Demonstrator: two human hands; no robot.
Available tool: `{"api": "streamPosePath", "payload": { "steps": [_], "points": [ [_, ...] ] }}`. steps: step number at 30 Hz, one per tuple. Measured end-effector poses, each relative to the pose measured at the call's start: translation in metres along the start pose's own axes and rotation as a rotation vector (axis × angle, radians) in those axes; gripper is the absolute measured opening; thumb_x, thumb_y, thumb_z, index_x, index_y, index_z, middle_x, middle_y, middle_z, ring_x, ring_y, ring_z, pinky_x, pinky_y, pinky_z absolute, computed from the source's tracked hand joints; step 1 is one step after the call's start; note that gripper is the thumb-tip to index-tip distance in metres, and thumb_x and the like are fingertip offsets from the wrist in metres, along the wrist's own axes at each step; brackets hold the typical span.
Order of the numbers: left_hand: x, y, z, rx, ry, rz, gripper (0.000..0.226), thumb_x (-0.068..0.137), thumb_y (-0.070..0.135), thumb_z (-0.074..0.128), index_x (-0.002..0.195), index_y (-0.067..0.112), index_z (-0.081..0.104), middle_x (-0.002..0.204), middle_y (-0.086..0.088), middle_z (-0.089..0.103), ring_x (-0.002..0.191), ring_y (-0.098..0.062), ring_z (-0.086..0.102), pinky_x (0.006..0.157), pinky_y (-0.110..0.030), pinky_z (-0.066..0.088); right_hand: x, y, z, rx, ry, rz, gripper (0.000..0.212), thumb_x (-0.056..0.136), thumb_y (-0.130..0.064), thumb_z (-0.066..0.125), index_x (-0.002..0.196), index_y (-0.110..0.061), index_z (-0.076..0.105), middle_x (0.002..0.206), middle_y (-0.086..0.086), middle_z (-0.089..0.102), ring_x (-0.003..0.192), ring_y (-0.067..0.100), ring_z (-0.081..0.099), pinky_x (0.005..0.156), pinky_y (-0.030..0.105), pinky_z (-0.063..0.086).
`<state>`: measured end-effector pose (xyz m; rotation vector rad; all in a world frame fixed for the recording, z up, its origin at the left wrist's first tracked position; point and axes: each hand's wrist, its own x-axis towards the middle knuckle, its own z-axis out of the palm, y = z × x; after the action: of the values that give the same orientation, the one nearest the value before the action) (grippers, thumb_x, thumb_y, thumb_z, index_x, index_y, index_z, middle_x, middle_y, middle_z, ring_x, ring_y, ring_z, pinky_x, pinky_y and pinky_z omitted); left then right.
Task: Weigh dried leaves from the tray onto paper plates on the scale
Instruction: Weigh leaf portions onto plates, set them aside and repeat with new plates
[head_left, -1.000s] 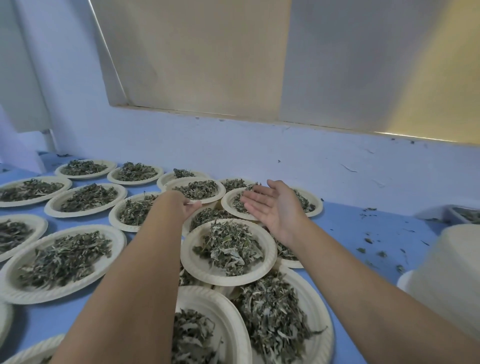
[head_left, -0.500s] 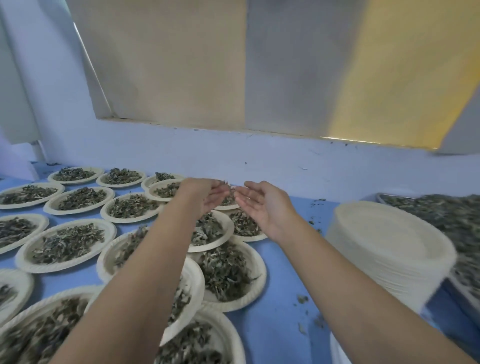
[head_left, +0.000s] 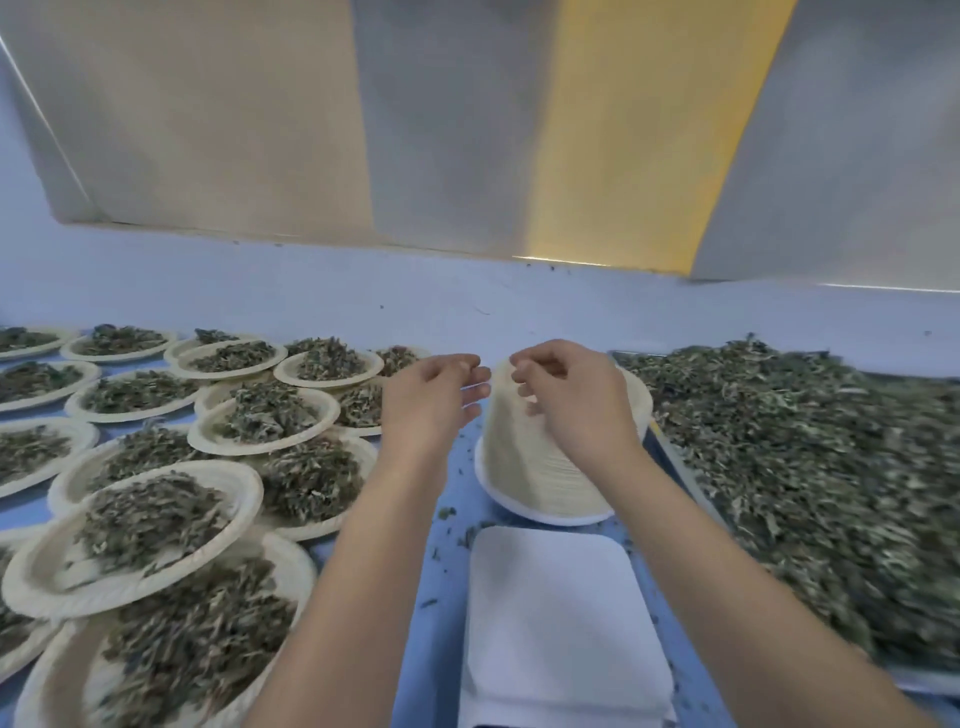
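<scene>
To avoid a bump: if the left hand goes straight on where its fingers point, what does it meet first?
Probably the top of the stack of empty plates, just ahead of the left hand; the right hand is close behind. Depth is unclear.

Two hands (head_left: 426, 410) (head_left: 579, 410), one tray (head_left: 681, 470), one scale (head_left: 561, 623) (filled plates (head_left: 253, 493): many).

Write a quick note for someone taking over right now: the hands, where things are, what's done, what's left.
Left hand: open and empty, beside the top of the stack of empty plates.
Right hand: fingers curled over the stack's top; whether it grips a plate is unclear.
Scale: bare, just in front of the stack.
Loose leaves: heaped on the right.
Done: many filled plates crowd the left side, some overlapping.
Left: set an empty plate on the scale and weigh leaves onto it.
</scene>
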<state>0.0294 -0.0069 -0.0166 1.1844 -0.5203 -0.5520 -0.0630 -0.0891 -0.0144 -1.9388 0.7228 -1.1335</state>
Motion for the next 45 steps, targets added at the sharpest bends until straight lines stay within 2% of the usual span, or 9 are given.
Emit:
{"api": "streamPosePath", "payload": {
  "steps": [3, 6, 10, 13, 19, 28, 36, 41, 45],
  "points": [
    [-0.009, -0.010, 0.001, -0.029, 0.031, 0.000, 0.019, 0.095, 0.010, 0.048, 0.088, 0.014, 0.065, 0.076, 0.003, 0.070, 0.068, -0.009, 0.065, 0.061, -0.018, 0.050, -0.006, 0.014, -0.022, -0.507, 0.030, -0.213, 0.021, 0.095, -0.017, 0.052, 0.107, -0.015, 0.070, 0.098, -0.004, 0.070, 0.094, 0.012, 0.061, 0.077, 0.019, 0.039],
    [-0.011, -0.015, 0.003, -0.034, 0.068, -0.001, 0.019, 0.095, 0.010, 0.047, 0.091, 0.014, 0.065, 0.076, 0.003, 0.070, 0.063, -0.007, 0.063, 0.059, -0.016, 0.048, -0.009, 0.023, -0.033, -0.720, -0.090, -0.222, 0.032, 0.100, -0.017, 0.041, 0.124, -0.016, 0.062, 0.124, -0.001, 0.064, 0.114, 0.017, 0.056, 0.088, 0.025, 0.036],
    [-0.012, -0.014, 0.004, -0.055, 0.085, 0.004, 0.018, 0.094, 0.009, 0.049, 0.087, 0.014, 0.065, 0.071, 0.004, 0.070, 0.056, -0.006, 0.062, 0.058, -0.017, 0.046, -0.016, 0.022, -0.032, -0.912, -0.191, -0.235, 0.032, 0.099, -0.012, 0.037, 0.118, -0.015, 0.062, 0.118, 0.005, 0.065, 0.111, 0.026, 0.054, 0.090, 0.038, 0.042],
    [-0.013, -0.015, 0.005, -0.038, 0.069, -0.003, 0.020, 0.094, 0.009, 0.048, 0.086, 0.015, 0.065, 0.071, 0.005, 0.070, 0.059, -0.006, 0.062, 0.060, -0.018, 0.047, -0.018, 0.022, -0.030, -0.966, -0.236, -0.247, 0.031, 0.100, -0.013, 0.036, 0.120, -0.016, 0.060, 0.119, 0.005, 0.062, 0.111, 0.027, 0.054, 0.091, 0.039, 0.043],
    [-0.017, -0.015, 0.005, -0.023, 0.028, -0.009, 0.023, 0.095, 0.010, 0.047, 0.083, 0.017, 0.065, 0.063, 0.010, 0.069, 0.058, -0.004, 0.062, 0.060, -0.017, 0.047, -0.015, 0.031, -0.025, -0.984, -0.210, -0.299, 0.024, 0.096, -0.007, 0.041, 0.106, -0.014, 0.061, 0.101, 0.006, 0.062, 0.098, 0.027, 0.055, 0.080, 0.038, 0.043],
    [-0.021, -0.019, 0.011, -0.004, 0.012, -0.024, 0.023, 0.094, 0.007, 0.046, 0.081, 0.016, 0.063, 0.074, 0.003, 0.068, 0.060, -0.005, 0.061, 0.065, -0.018, 0.046, -0.010, 0.046, -0.017, -0.910, -0.077, -0.403, 0.038, 0.093, 0.002, 0.043, 0.126, -0.010, 0.057, 0.110, 0.009, 0.061, 0.105, 0.027, 0.048, 0.079, 0.029, 0.030],
    [-0.021, -0.025, 0.016, -0.095, -0.020, -0.068, 0.014, 0.095, 0.007, 0.049, 0.087, 0.010, 0.060, 0.084, -0.005, 0.065, 0.069, -0.014, 0.063, 0.063, -0.017, 0.054, -0.021, 0.036, -0.015, -0.748, 0.051, -0.597, 0.027, 0.077, 0.015, 0.058, 0.101, 0.008, 0.067, 0.089, 0.020, 0.067, 0.083, 0.038, 0.061, 0.071, 0.039, 0.049],
    [-0.022, -0.025, 0.017, -0.118, -0.016, -0.017, 0.023, 0.093, 0.019, 0.057, 0.074, 0.007, 0.061, 0.071, -0.005, 0.065, 0.064, -0.013, 0.065, 0.059, -0.018, 0.055, -0.038, 0.029, -0.014, -0.713, 0.076, -0.770, 0.023, 0.078, 0.007, 0.055, 0.095, 0.008, 0.069, 0.083, 0.018, 0.067, 0.074, 0.035, 0.063, 0.066, 0.037, 0.054],
    [-0.020, -0.024, 0.013, -0.077, 0.046, 0.005, 0.026, 0.090, 0.013, 0.062, 0.065, 0.005, 0.057, 0.051, 0.000, 0.060, 0.043, -0.007, 0.054, 0.049, -0.016, 0.049, -0.050, 0.031, -0.017, -0.714, 0.074, -0.848, 0.021, 0.082, 0.004, 0.057, 0.098, 0.004, 0.071, 0.086, 0.014, 0.069, 0.076, 0.032, 0.064, 0.080, 0.040, 0.054]
  ]
}}
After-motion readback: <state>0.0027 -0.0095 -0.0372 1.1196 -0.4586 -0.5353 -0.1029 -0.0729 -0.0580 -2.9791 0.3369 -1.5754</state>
